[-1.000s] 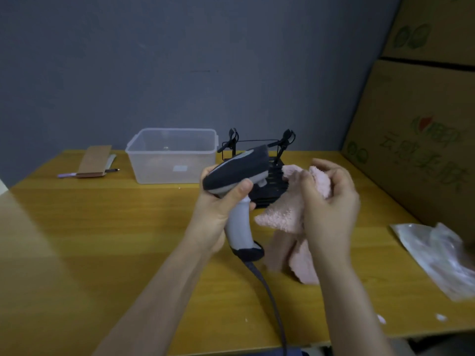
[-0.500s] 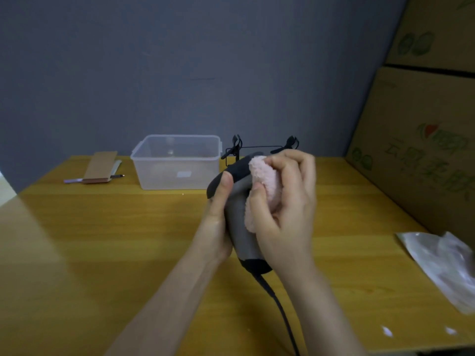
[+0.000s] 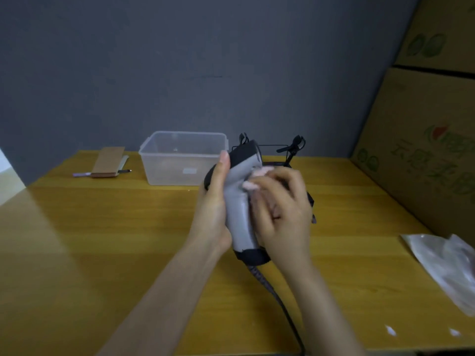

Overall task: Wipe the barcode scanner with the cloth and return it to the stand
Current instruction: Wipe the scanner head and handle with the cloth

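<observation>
Scanner (image 3: 237, 201) up over worktop (image 3: 102, 240), just in front of stand (image 3: 293, 150). Left hand (image 3: 213, 209) wrapped round handle. Right hand (image 3: 280, 211) presses cloth (image 3: 254, 176) on its side. Prob. light, hard, smooth plastic, bit slippy; cloth soft. Best hold: handle, w/ cord (image 3: 277, 299) loose.

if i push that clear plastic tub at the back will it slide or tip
The tub looks empty and thin-walled, so it is probably light. It is wide, low and flat-bottomed on a smooth wooden table, so a low push would likely slide it, not tip it.
</observation>
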